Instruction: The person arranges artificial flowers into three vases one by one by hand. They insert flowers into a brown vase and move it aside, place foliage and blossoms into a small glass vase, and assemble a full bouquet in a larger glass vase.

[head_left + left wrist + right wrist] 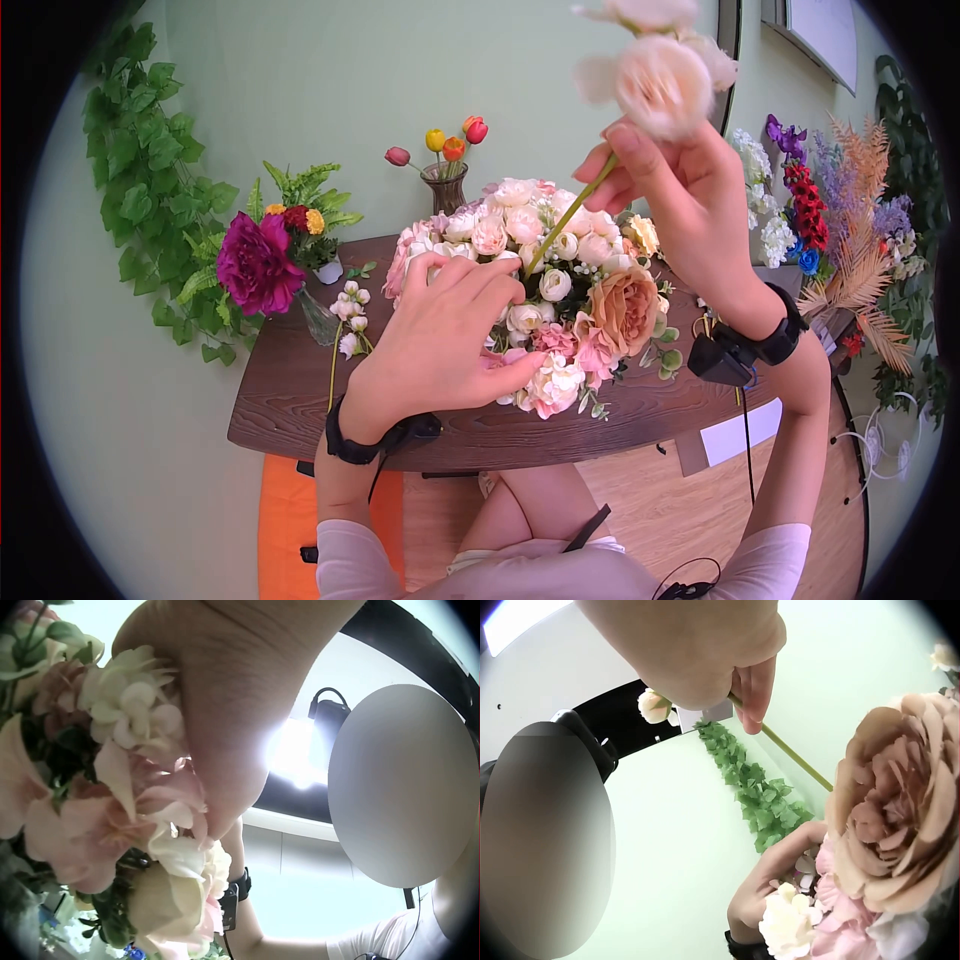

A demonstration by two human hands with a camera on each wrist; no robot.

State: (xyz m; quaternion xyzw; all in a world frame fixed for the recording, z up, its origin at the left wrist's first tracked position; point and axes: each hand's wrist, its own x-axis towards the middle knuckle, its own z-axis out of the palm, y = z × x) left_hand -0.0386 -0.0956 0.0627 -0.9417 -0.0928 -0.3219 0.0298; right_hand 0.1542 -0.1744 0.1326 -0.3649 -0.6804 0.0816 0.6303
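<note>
High on the right of the head view, my right hand (pixel 695 205) pinches the green stem (pixel 572 218) of a pale cream-pink rose spray (pixel 662 88) between thumb and fingers. The stem slants down into a dense arrangement of artificial flowers (pixel 522 222), and its lower end is hidden among the blooms. My left hand (pixel 432 335) rests on the arrangement's left front, fingers spread over the blossoms and thumb beside a pale pink bloom (pixel 556 384). A large tan rose (pixel 625 310) faces front right. From the right wrist, the stem (pixel 795 756) runs behind this rose.
Dark wooden table (pixel 285 400) under everything. To the left stands a glass vase (pixel 318 318) with a magenta flower (pixel 258 262), beside a loose white-budded stem (pixel 350 312). Behind is a vase of tulips (pixel 446 186). More flowers (pixel 808 205) stand at right; ivy (pixel 140 165) hangs left.
</note>
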